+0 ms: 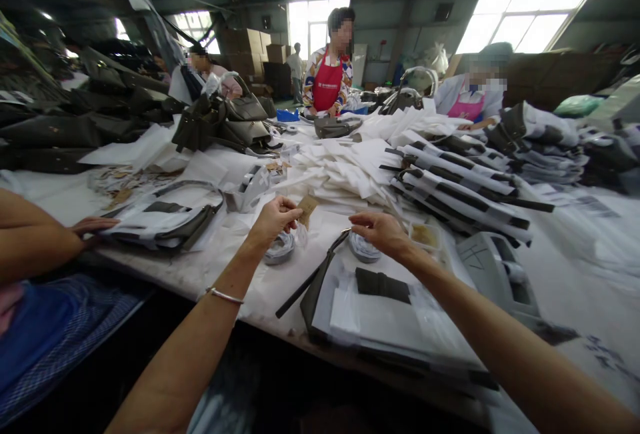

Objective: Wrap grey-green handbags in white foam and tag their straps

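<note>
My left hand [275,222] pinches a small brown paper tag [307,210] between thumb and fingertips, above the table. My right hand [383,233] is to the right of it, fingers stretched out toward the left and nothing visible in them. Its fingertips are at the dark strap [336,245] of a handbag; whether they touch it is unclear. That handbag [383,284], dark grey-green and partly wrapped in white paper, lies in front of me. One roll of pale tape [280,249] sits below my left hand, another roll [364,249] under my right.
A grey tape dispenser [497,271] and a small clear box [424,235] stand at right. Wrapped bags [460,187] are piled behind, beside white paper sheets [340,167]. At left, a co-worker's hand [95,226] rests by another wrapped bag [165,217]. Other people work across the table.
</note>
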`<state>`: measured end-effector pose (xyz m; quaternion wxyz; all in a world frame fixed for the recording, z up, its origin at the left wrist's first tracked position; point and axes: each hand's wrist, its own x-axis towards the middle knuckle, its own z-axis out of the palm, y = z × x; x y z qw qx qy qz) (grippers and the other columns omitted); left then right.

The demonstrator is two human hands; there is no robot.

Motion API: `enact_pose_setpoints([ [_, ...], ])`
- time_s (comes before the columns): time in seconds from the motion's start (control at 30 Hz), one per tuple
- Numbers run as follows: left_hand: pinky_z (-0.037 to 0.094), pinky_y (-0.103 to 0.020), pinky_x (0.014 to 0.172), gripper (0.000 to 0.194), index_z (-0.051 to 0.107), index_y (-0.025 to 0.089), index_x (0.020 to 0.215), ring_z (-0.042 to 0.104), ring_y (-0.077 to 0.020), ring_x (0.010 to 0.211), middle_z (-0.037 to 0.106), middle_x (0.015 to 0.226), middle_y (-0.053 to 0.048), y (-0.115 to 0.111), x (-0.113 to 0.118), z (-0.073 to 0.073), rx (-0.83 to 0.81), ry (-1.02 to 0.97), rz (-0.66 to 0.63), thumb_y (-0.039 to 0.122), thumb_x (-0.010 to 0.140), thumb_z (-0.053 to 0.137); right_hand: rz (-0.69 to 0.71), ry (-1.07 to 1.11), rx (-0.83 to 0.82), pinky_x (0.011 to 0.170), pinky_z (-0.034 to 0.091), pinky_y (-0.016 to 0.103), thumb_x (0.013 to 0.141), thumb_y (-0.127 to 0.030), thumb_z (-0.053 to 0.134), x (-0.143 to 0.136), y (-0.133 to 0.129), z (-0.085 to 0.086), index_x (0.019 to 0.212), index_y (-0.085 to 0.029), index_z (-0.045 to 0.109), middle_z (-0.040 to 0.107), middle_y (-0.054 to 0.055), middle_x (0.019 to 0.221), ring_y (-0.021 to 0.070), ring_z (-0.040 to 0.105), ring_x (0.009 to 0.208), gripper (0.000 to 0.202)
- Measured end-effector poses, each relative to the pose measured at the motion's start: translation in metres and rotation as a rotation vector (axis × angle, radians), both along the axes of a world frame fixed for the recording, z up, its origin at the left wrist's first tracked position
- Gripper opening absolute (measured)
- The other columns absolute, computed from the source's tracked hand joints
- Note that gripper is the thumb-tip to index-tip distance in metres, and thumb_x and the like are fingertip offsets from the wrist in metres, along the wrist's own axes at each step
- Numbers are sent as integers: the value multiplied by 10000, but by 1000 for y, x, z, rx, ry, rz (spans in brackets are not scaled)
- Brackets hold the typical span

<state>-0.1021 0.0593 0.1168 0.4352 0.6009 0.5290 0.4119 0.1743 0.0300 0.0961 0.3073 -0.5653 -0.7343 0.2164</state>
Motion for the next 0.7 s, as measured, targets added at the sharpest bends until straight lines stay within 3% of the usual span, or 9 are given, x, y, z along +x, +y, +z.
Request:
enact_pose_setpoints([
  [0.1, 462, -197, 483, 370, 486, 186, 933, 594, -104, 527, 590, 687, 31, -13, 11, -1, -81, -262, 5, 380, 737, 733, 86, 441, -191, 701, 578, 315, 797, -321, 721, -32, -21, 9, 1043, -176, 733, 747, 68, 992, 210, 712, 822, 285],
  [0.2, 515, -199, 507, 383, 481, 183, 942, 622, -99, 535, 616, 716, 24, -28, 25, -1, -153, -444, -27, 330, 729, 765, 179, 728, -361, 594, 568, 276, 720, -362, 791, -57, -39, 16, 1179, -177, 668, 640, 117, 1276, 199, 713, 809, 510],
  [0.27, 527, -199, 501, 348, 489, 175, 932, 627, -101, 527, 626, 708, 17, -35, 33, 2, -192, -525, -58, 283, 743, 760, 240, 781, -433, 585, 561, 263, 694, -360, 810, -67, -47, 19, 1258, -206, 622, 574, 118, 1368, 179, 708, 797, 614],
  [0.33, 525, -192, 490, 312, 493, 170, 923, 626, -101, 520, 619, 681, 21, -40, 40, 5, -214, -584, -77, 243, 760, 749, 263, 749, -434, 562, 526, 235, 697, -366, 802, -71, -51, 20, 1234, -202, 630, 655, 92, 1232, 150, 689, 736, 587],
  [0.4, 525, -186, 490, 295, 486, 173, 924, 631, -102, 528, 607, 667, 32, -42, 45, 8, -221, -630, -76, 211, 772, 736, 237, 696, -391, 535, 475, 212, 715, -387, 780, -72, -54, 18, 1060, -166, 688, 719, 45, 945, 125, 652, 650, 420],
  [0.47, 534, -190, 506, 294, 477, 178, 921, 640, -105, 549, 605, 681, 35, -42, 48, 8, -225, -664, -74, 196, 772, 729, 190, 689, -363, 525, 442, 208, 721, -416, 765, -69, -56, 14, 872, -153, 692, 687, 6, 735, 114, 618, 591, 312],
  [0.57, 534, -199, 524, 314, 500, 174, 954, 651, -109, 607, 645, 800, 2, -43, 47, 3, -198, -679, -99, 247, 764, 738, 134, 775, -402, 517, 424, 212, 688, -446, 785, -63, -58, 9, 766, -158, 656, 649, -13, 632, 109, 591, 545, 325],
  [0.7, 497, -189, 581, 379, 582, 148, 1001, 634, -111, 711, 671, 928, -37, -50, 41, -12, -58, -497, -146, 400, 766, 740, 80, 864, -426, 510, 419, 215, 653, -457, 814, -54, -61, 8, 718, -159, 634, 646, -7, 629, 99, 565, 525, 354],
])
